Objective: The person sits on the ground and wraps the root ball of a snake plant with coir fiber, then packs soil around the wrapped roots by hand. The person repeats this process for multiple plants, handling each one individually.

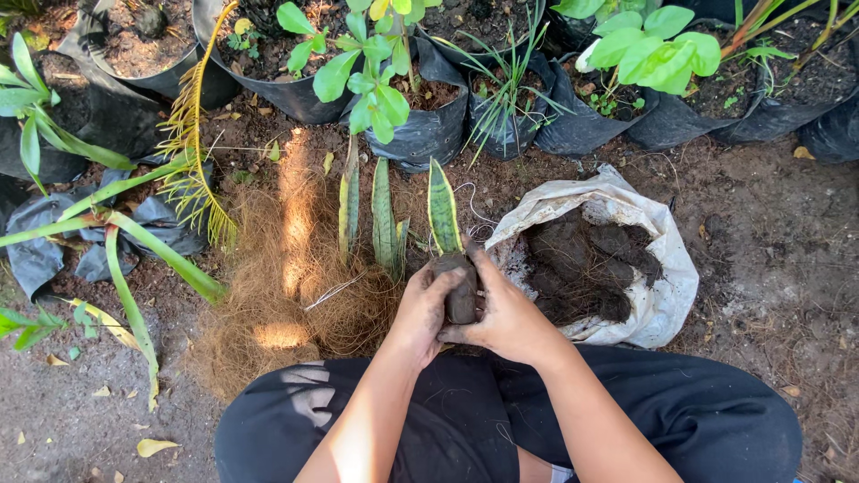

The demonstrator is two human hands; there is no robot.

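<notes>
Head view: you sit over bare soil ground [769, 241], dark trousers [626, 420] filling the bottom edge. Black grow bags [429, 125] with green plants line the top. Coconut fibre pile [277, 304] spreads left of your hands, sunlit in patches. White sack [662, 295] sits just right of your hands, mouth open, dark soil clumps [582, 259] inside. Two loose striped leaf cuttings [383, 215] stand at the fibre's far edge. Your left hand [422, 313] and right hand [508, 315] are both curled closed around one dark soil ball [462, 291], pressing from either side, fingers muddy. Striped green-yellow leaf [444, 207] rises upright out of that ball, between the fibre and the sack, just above your knees.
</notes>
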